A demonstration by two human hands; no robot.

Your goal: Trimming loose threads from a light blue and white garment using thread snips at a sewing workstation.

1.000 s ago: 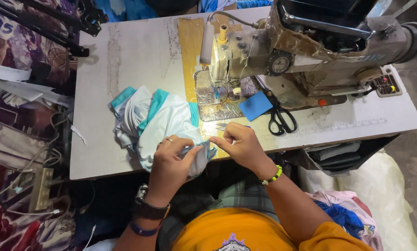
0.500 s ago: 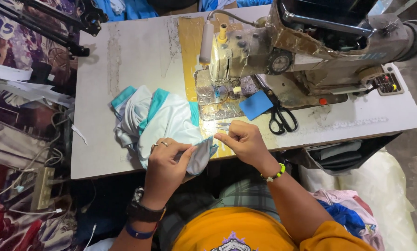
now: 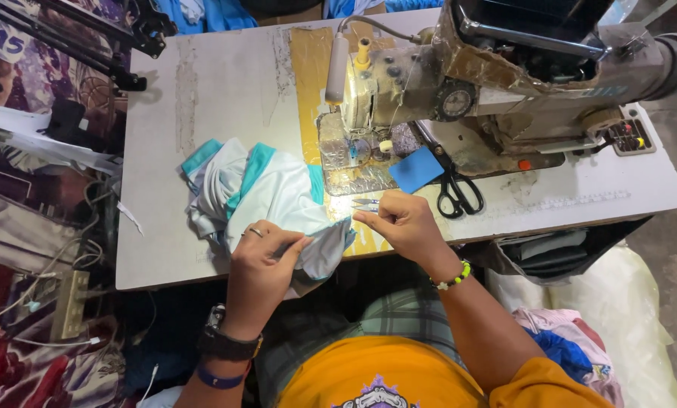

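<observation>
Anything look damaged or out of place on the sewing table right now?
The table top is worn, its surface scraped and peeling left of the sewing machine, whose casing also looks chipped. The white and teal fabric lies bunched under the left hand. Nothing is spilled.

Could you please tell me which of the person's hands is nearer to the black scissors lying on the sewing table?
Right. The right hand is just left of the scissors, not touching them. The left hand is farther left, gripping the white and teal cloth.
</observation>
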